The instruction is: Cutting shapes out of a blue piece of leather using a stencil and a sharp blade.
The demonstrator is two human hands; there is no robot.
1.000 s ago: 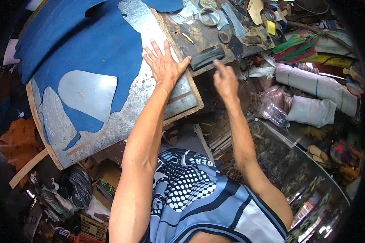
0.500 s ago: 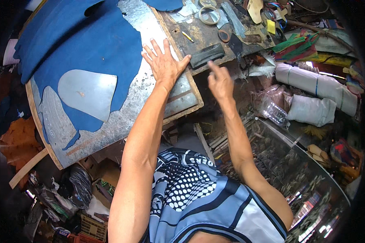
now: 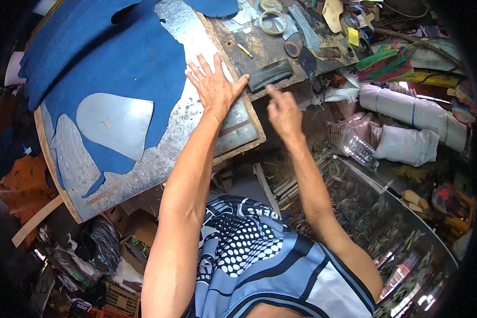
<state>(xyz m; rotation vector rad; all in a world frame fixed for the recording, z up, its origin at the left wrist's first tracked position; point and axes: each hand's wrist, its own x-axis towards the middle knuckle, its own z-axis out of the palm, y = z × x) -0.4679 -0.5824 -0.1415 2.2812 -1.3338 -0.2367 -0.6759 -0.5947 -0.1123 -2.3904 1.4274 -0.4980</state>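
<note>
My left hand (image 3: pixel 215 90) lies flat with spread fingers on a metal-topped board (image 3: pixel 169 151), its thumb reaching past the wooden edge. Just right of that thumb rests a dark, narrow, worn block (image 3: pixel 270 75) on the bench. My right hand (image 3: pixel 284 110) is raised at the near side of this block, index finger stretched toward it and the other fingers curled in. Whatever those fingers hold, if anything, is hidden. A large blue leather piece (image 3: pixel 143 69) covers much of the board, with a pale rounded template (image 3: pixel 116 124) on it.
A grey, worn template (image 3: pixel 74 153) lies left on the board. The bench beyond holds tape rolls (image 3: pixel 273 22), a yellow pen-like tool (image 3: pixel 244 50) and scraps. White wrapped rolls (image 3: pixel 413 114) stand at right. A glass-topped case (image 3: pixel 392 212) is beside my right arm.
My right hand has drawn slightly left and toward me along the near side of the dark block. My left hand stays in place on the board.
</note>
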